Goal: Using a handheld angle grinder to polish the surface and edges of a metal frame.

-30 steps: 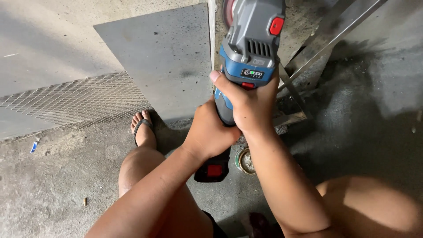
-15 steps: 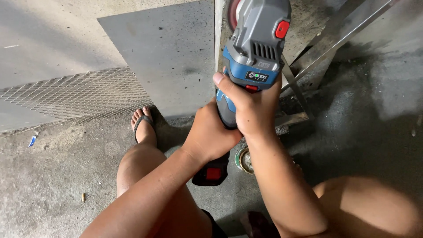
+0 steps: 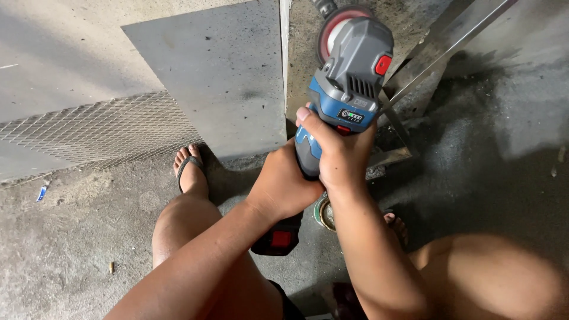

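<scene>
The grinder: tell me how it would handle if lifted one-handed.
The grinder is probably heavy for its size: both the left hand and right hand wrap its body. The battery at the rear likely makes it tail-heavy. Its body looks rigid, so it should not flex.

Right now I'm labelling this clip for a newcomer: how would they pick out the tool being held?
Start at the grey metal sheet standing upright on the concrete floor. Just right of its edge, both hands, left and right, grip a cordless angle grinder. It alone has a blue-and-grey body, red button and reddish disc.
</scene>
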